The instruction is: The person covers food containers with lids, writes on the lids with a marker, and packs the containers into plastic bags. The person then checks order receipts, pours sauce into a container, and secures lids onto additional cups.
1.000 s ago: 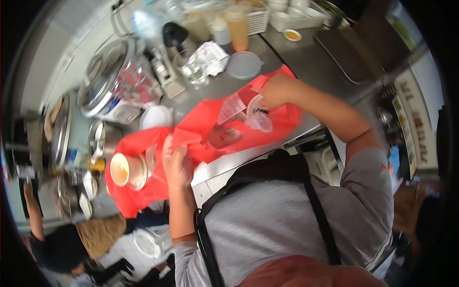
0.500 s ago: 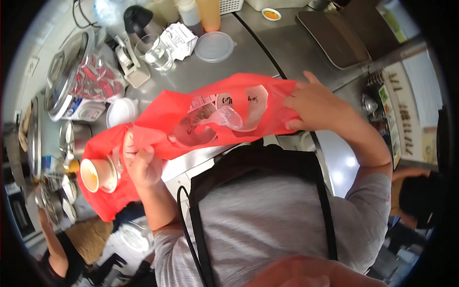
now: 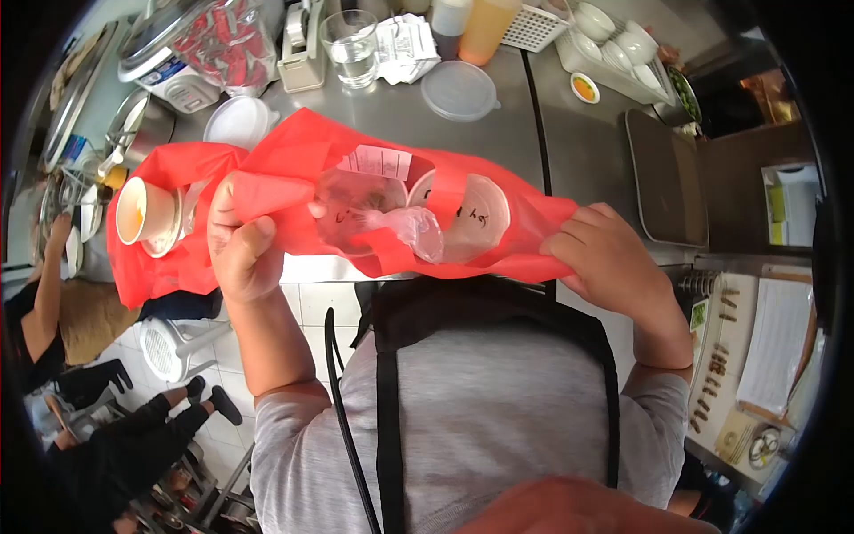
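A red bag (image 3: pixel 311 151) stretches between my two hands, its mouth open toward me. My left hand (image 3: pixel 245 245) is closed round the bag's gathered edge. The fingers of my right hand (image 3: pixel 605 258) are closed on its right end. Inside lie a clear-lidded container (image 3: pixel 360 200), a white lidded tub (image 3: pixel 480 218) with black writing, a small knotted plastic bag (image 3: pixel 416 233) and a printed slip (image 3: pixel 378 163). Left of my left hand, more red bag (image 3: pixel 165 283) surrounds a paper cup (image 3: pixel 145 212) with some orange inside.
On the steel counter (image 3: pixel 583 151) are a clear round lid (image 3: pixel 458 89), a glass of water (image 3: pixel 351 53), a tape dispenser (image 3: pixel 302 53), a white lidded tub (image 3: pixel 238 123) and a crate of bowls (image 3: pixel 614 53). People and a white stool (image 3: pixel 169 349) are at the lower left.
My right hand has come out of the bag and now grips its right end. The bag is stretched wider, and its contents show more fully.
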The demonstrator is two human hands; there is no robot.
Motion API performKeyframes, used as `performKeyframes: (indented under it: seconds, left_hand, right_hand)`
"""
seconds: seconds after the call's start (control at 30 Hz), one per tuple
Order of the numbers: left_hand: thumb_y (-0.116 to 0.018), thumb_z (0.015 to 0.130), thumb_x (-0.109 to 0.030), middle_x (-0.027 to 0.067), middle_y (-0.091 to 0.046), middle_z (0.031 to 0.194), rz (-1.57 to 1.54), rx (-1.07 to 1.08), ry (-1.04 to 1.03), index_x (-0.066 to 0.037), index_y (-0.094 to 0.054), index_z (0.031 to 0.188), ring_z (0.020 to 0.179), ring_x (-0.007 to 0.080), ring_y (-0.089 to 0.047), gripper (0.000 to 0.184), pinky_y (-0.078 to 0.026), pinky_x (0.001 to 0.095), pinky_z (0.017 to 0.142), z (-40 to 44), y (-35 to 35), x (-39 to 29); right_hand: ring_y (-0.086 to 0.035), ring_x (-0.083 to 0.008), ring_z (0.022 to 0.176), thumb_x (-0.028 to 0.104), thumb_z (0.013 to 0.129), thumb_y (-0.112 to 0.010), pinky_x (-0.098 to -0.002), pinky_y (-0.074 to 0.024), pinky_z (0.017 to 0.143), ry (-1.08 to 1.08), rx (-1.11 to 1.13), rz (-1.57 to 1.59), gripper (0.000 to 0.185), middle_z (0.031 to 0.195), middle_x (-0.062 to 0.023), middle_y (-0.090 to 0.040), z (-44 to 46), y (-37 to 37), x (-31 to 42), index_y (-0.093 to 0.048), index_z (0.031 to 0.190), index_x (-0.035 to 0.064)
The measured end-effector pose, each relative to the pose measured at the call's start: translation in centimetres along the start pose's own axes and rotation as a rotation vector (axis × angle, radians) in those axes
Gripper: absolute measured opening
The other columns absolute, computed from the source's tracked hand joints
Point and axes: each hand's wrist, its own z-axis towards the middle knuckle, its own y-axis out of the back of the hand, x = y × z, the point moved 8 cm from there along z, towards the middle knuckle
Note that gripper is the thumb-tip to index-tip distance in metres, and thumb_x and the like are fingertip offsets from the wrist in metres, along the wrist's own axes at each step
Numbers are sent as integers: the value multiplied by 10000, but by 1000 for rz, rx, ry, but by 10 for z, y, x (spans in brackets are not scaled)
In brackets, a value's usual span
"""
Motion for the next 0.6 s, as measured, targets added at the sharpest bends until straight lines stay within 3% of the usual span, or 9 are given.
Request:
performKeyframes:
  seconds: [0.3,0.4,0.6]
  left_hand:
    - [-514,689,-73,172,-570,860,-7,83,49,38,-461,934,766,217,-571,274,-426,303,733,1,-4,-9]
    - [-511,679,-170,187,-571,768,117,77,51,44,-469,934,694,238,-562,335,-434,308,660,5,-3,-13]
    - [-592,691,-177,133,-571,886,55,194,151,45,-480,944,787,193,-553,355,-425,292,720,9,-8,-15]
  right_hand:
    - [-461,-234,703,94,547,-614,-342,-363,680,102,-89,-1,240,678,-42,-454,34,17,24,-514,765,95]
    - [-460,-236,680,80,542,-612,-344,-368,674,75,-159,-12,232,668,-41,-456,40,21,31,-517,753,96]
    - [-490,-213,685,49,507,-630,-325,-379,620,38,-265,-60,311,722,-26,-489,45,31,42,-518,790,113]
